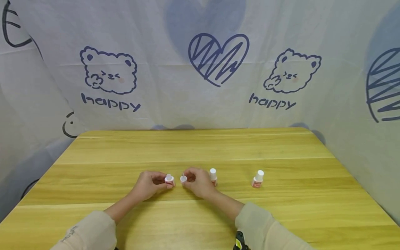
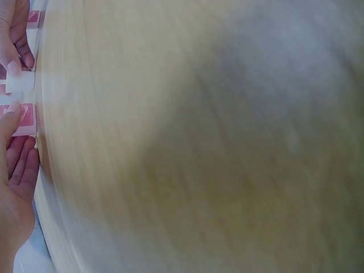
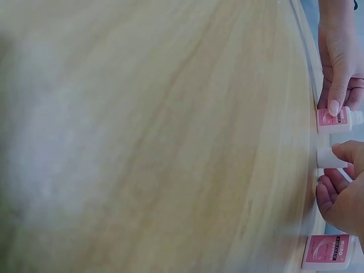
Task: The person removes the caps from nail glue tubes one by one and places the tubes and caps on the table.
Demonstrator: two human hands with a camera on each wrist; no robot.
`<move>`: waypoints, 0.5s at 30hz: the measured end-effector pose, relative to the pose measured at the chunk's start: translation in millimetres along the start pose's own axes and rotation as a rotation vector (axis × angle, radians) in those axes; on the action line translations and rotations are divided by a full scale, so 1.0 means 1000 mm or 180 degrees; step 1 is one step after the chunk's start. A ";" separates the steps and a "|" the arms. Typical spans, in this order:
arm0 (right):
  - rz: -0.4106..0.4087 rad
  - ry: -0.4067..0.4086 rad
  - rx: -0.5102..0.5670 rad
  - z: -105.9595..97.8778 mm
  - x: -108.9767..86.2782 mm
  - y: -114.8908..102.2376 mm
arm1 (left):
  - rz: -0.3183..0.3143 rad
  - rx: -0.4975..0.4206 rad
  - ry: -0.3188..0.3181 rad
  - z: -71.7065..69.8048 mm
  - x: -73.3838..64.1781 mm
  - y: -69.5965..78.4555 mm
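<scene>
Small white bottles with pink labels are on the wooden table. My left hand (image 1: pixel 147 185) pinches one uncapped bottle (image 1: pixel 169 181) between thumb and fingers; it stands upright with its translucent nozzle showing. Just right of it, my right hand (image 1: pixel 200 183) holds a white cap (image 1: pixel 183 179) between thumb and fingers, low over or on the table. A small gap separates cap and bottle. The right wrist view shows the held bottle's label (image 3: pixel 333 118) and the cap's side (image 3: pixel 329 157). A capped bottle (image 1: pixel 213 172) stands close behind the right hand, partly hidden by it.
Another capped bottle (image 1: pixel 258 178) stands farther right on the wooden table (image 1: pixel 200 149). A pale cloth (image 1: pixel 162 86) printed with bears and hearts hangs behind the table and along its sides.
</scene>
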State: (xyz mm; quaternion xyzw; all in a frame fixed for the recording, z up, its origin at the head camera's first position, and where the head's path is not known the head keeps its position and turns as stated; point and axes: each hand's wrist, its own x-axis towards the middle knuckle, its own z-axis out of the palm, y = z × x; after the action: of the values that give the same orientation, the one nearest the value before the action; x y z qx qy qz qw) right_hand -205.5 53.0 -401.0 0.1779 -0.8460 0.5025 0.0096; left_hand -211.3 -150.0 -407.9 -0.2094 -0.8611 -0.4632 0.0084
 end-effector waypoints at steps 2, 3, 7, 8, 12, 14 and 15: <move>0.0007 -0.0004 -0.0002 0.001 0.000 0.001 | 0.0008 0.0006 0.0004 0.000 0.000 0.000; 0.0006 -0.0002 -0.0009 0.001 0.000 0.001 | 0.0017 0.0003 0.0002 0.000 0.000 -0.001; 0.0005 -0.0008 -0.0033 0.001 0.000 0.002 | 0.0026 -0.0039 -0.0007 0.001 -0.001 -0.002; 0.0021 -0.0013 -0.0029 0.001 0.000 0.002 | 0.0010 -0.0058 -0.0005 0.001 -0.001 -0.002; 0.0026 -0.0053 -0.0061 0.000 0.000 0.001 | -0.0107 -0.0149 0.0006 0.002 -0.002 -0.002; 0.0063 -0.0079 -0.0118 -0.002 0.000 0.000 | -0.0190 -0.0194 -0.0013 0.001 -0.003 -0.002; 0.0062 -0.0092 -0.0158 -0.003 0.000 -0.001 | -0.0258 -0.0232 -0.0025 0.001 -0.003 -0.001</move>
State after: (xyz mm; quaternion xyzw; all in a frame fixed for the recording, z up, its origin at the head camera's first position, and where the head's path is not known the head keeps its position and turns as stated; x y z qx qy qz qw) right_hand -205.4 55.2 -398.7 0.1766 -0.8600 0.4788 -0.0032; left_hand -208.8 -151.1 -410.0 -0.1763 -0.8515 -0.4933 -0.0214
